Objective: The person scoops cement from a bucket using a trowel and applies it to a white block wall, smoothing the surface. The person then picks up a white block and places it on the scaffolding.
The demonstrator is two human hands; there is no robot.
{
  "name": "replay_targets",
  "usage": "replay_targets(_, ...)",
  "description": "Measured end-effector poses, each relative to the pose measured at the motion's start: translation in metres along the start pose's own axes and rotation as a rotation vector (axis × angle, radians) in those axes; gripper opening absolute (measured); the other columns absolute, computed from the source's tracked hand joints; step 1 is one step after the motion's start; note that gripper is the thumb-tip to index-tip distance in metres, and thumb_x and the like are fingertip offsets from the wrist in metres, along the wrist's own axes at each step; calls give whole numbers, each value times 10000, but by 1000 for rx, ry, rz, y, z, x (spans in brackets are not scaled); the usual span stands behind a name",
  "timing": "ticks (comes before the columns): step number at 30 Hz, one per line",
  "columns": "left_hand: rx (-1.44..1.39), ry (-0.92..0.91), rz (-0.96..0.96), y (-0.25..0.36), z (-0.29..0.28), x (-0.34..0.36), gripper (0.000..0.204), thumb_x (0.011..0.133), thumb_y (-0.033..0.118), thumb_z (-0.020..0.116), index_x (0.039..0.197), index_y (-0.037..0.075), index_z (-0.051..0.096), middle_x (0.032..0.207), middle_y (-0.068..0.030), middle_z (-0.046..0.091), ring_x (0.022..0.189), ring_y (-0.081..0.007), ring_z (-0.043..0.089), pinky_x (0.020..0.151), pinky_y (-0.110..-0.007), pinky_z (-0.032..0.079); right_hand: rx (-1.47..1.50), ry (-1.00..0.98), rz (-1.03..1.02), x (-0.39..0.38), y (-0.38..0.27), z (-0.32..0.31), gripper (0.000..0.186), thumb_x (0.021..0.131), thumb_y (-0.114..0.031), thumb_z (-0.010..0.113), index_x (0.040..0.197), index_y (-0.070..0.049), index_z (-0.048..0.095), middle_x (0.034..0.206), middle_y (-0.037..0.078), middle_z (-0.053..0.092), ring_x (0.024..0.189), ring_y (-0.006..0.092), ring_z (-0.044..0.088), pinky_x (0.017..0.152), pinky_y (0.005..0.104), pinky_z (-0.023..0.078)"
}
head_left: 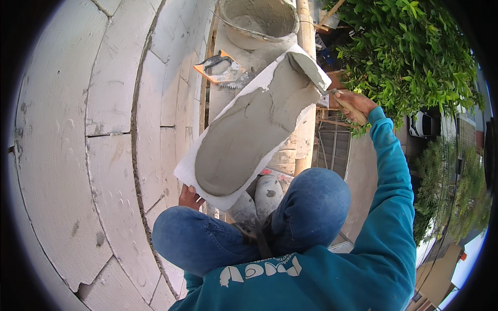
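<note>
Across the plank in front of my knees lies a long white block (185,170), tilted up to the right, its upper face largely covered with smooth grey mortar (233,147). My left hand (190,198) has its fingers curled round the block's near left corner. In my right hand (358,103) is the wooden handle of a trowel. The trowel's blade (307,68), coated grey, rests against the mortar near the block's far end. Some bare white shows along the block's edges.
A wall of large pale blocks (111,67) rises on the left. Beyond the block stand a mortar-smeared bucket (244,39) and an orange tool with a black handle and toothed edge (228,72). Bamboo poles (306,140) edge the scaffold on the right, beside leafy branches (410,46).
</note>
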State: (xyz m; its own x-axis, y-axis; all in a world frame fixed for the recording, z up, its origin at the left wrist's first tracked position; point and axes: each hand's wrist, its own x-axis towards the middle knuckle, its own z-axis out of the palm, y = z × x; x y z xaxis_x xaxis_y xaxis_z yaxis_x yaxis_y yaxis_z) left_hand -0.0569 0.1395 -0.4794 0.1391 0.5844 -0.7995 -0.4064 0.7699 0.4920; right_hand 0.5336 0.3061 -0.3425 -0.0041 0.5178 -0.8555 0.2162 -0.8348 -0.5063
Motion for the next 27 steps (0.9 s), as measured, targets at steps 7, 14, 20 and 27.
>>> replay_targets(7, 27, 4, 25, -5, -5, 1, 809, 853, 459, 693, 1492, 187, 276, 1393, -83, 463, 1223, -303, 498, 1011, -488, 422, -166, -226, 24, -17, -9, 29, 352, 917, -431, 615, 897, -90, 528, 587, 12, 474, 371, 87, 406, 328, 254, 349)
replay_targets(14, 50, 22, 37, 0, 5, -3, 841, 844, 489, 696, 1502, 179, 275, 1385, -87, 478, 1215, -288, 508, 1011, -471, 417, -275, -313, -2, -30, -1, 89, 246, 955, -377, 581, 950, -134, 543, 610, 5, 483, 413, 69, 420, 360, 222, 358)
replay_targets(20, 25, 0, 69, -3, 9, -6, 844, 836, 492, 703, 1502, 186, 283, 1391, -103, 474, 1205, -289, 515, 1008, -457, 423, -499, -473, -44, -44, -10, 143, 394, 951, -462, 548, 1000, -72, 526, 611, 10, 469, 412, 84, 438, 416, 248, 402)
replay_targets(27, -94, -35, 86, -7, 4, -6, 908, 850, 581, 629, 1508, 93, 237, 1422, -164, 412, 1250, -322, 465, 1021, -475, 407, -640, -640, -155, -45, -9, 209, 509, 963, -491, 501, 1127, -10, 520, 698, 39, 511, 535, 111, 497, 510, 273, 438)
